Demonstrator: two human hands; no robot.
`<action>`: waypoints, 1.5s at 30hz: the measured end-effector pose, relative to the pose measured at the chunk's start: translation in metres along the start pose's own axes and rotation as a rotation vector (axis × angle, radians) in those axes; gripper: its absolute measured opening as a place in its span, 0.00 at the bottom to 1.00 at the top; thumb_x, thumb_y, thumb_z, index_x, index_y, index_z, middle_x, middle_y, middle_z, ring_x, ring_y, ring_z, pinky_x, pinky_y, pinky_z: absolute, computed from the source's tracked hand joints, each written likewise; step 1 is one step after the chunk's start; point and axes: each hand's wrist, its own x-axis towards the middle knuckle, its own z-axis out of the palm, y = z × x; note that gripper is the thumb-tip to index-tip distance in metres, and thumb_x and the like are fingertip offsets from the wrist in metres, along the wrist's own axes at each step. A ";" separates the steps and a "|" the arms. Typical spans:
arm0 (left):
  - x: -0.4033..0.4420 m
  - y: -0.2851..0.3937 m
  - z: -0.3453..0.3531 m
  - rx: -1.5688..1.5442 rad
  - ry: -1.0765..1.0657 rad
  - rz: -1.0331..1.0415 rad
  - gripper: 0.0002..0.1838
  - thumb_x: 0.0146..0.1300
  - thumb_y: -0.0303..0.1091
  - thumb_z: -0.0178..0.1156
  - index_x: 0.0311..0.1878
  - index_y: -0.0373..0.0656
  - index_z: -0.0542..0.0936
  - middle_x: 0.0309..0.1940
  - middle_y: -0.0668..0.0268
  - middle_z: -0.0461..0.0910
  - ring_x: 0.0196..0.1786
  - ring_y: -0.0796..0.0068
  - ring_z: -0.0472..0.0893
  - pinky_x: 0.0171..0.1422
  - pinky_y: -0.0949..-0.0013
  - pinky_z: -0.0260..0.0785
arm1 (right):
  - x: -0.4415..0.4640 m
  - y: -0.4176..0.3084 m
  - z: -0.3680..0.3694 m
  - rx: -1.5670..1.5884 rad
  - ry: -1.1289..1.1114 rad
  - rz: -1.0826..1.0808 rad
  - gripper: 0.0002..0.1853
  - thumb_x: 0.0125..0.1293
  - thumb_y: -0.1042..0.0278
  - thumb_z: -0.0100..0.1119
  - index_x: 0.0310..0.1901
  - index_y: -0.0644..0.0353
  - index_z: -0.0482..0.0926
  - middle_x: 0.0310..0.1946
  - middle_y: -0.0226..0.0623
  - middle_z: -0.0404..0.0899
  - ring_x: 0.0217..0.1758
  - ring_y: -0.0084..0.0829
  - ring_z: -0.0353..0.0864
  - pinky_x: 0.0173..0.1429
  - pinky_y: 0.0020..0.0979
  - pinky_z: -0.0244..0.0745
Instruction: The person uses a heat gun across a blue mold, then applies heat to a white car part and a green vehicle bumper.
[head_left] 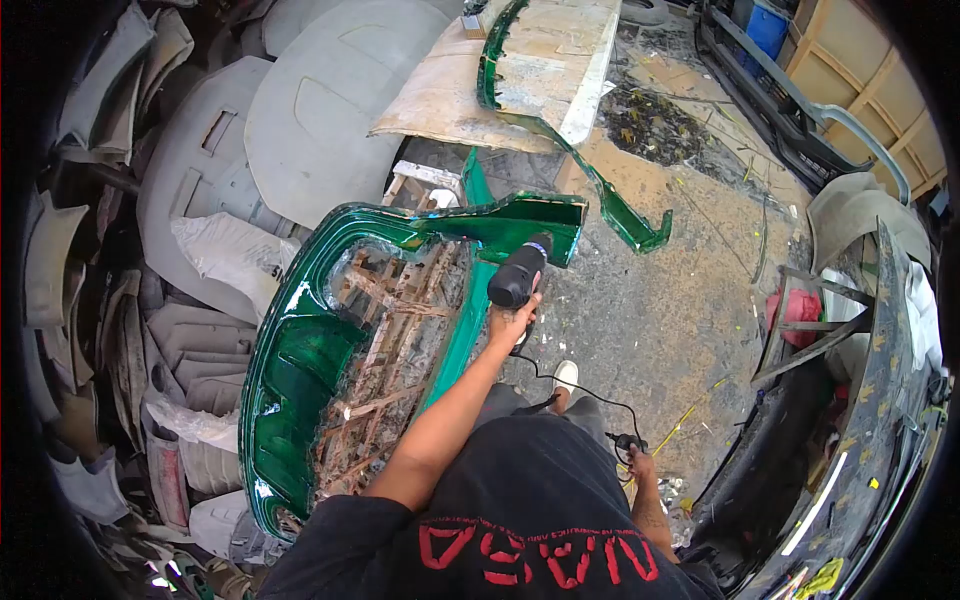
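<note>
My left hand (513, 318) is wrapped round the handle of a black corded power drill (513, 285). The drill's front end, with a bluish ring, points at the broad end of a glossy green car bumper (300, 350). Whether its tip touches the green surface cannot be made out. Down at my right side, my right hand (641, 464) is closed on a black cord connector (627, 441). A black cord (590, 397) runs in a loose curve between the drill and that connector. The bumper is a long moulded shell, its hollow side showing.
A narrow green strip (610, 205) lies ahead, partly on a pale panel (430, 95). Grey bumpers and panels (330, 110) crowd the left. A dark bumper (865, 400) stands along the right. Scraps litter the concrete floor (690, 310); my shoe (566, 376) is below me.
</note>
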 end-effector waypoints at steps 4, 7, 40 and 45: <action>0.007 -0.001 -0.006 -0.045 0.033 0.014 0.16 0.51 0.37 0.71 0.36 0.37 0.78 0.23 0.68 0.80 0.18 0.80 0.77 0.21 0.76 0.69 | -0.012 -0.005 0.003 -0.006 0.009 -0.039 0.19 0.63 0.50 0.57 0.25 0.59 0.76 0.14 0.27 0.65 0.12 0.24 0.60 0.17 0.29 0.56; 0.005 0.004 -0.010 -0.021 -0.099 0.035 0.17 0.51 0.37 0.71 0.38 0.37 0.77 0.23 0.67 0.80 0.18 0.81 0.77 0.20 0.76 0.69 | -0.011 -0.007 0.004 -0.024 -0.003 -0.022 0.20 0.63 0.49 0.58 0.25 0.59 0.76 0.14 0.27 0.64 0.13 0.24 0.61 0.17 0.29 0.56; 0.058 0.149 -0.101 0.636 -0.295 -0.078 0.16 0.54 0.38 0.66 0.38 0.34 0.77 0.17 0.60 0.78 0.13 0.74 0.76 0.15 0.71 0.68 | 0.022 -0.002 -0.002 -0.031 -0.012 -0.145 0.20 0.63 0.50 0.57 0.23 0.58 0.74 0.13 0.29 0.65 0.12 0.25 0.63 0.15 0.29 0.60; 0.074 0.144 -0.132 0.691 -0.175 0.008 0.15 0.54 0.38 0.66 0.35 0.33 0.78 0.17 0.58 0.78 0.14 0.72 0.77 0.15 0.70 0.69 | 0.026 0.002 0.003 0.003 -0.010 -0.081 0.19 0.62 0.51 0.59 0.29 0.63 0.77 0.17 0.32 0.70 0.12 0.26 0.66 0.13 0.29 0.61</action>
